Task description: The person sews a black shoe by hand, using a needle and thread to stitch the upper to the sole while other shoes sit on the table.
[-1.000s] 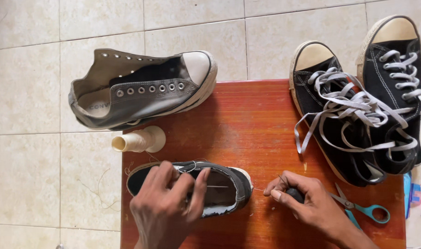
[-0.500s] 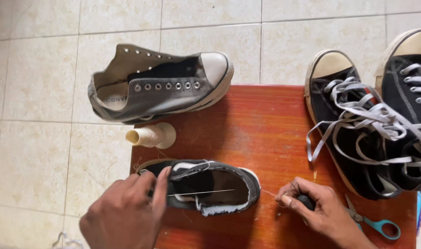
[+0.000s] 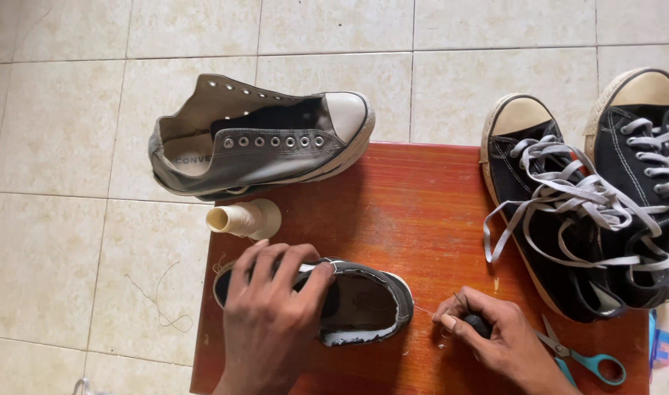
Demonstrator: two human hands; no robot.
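A small dark sneaker lies on its side on the reddish wooden table, near the front edge. My left hand covers its heel half and presses it down. To the right, my right hand is closed around a dark-handled awl, resting on the table. A thin pale thread runs from the sneaker's toe to that hand.
A grey laceless sneaker lies at the table's back left corner, with a cream thread spool just below it. Two black sneakers with grey laces sit at the right. Teal-handled scissors lie by my right wrist. Tiled floor surrounds the table.
My left hand has moved back onto the small sneaker from the left. The right hand stays closed on the tool, and the view has shifted slightly.
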